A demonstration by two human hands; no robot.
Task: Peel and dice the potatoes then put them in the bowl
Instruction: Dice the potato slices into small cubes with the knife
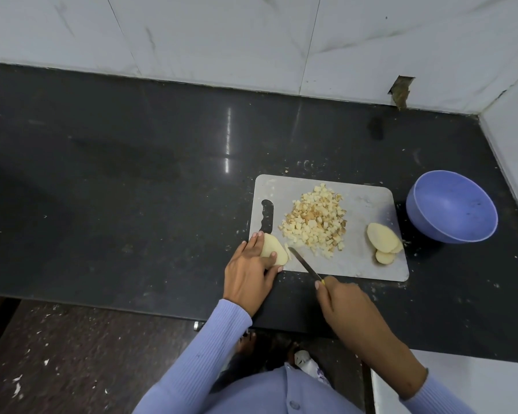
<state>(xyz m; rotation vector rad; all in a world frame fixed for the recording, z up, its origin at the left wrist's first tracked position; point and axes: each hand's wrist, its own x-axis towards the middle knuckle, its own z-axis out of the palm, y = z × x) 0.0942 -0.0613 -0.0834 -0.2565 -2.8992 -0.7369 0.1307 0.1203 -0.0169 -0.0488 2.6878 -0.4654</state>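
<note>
Holding a peeled potato piece [274, 249] at the cutting board's [368, 264] near-left corner, your left hand [248, 273] curls fingers and thumb around it. Your right hand [344, 303] grips the knife [304, 262], tip beside the potato. Diced pile [314, 222] mid-board; slices [383, 242] toward the blue bowl [452, 206] on the counter [132, 189]

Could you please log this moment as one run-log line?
stage: dicing | left hand: holds potato piece on cutting board | right hand: grips knife | diced potato: on board | bowl: empty
</note>
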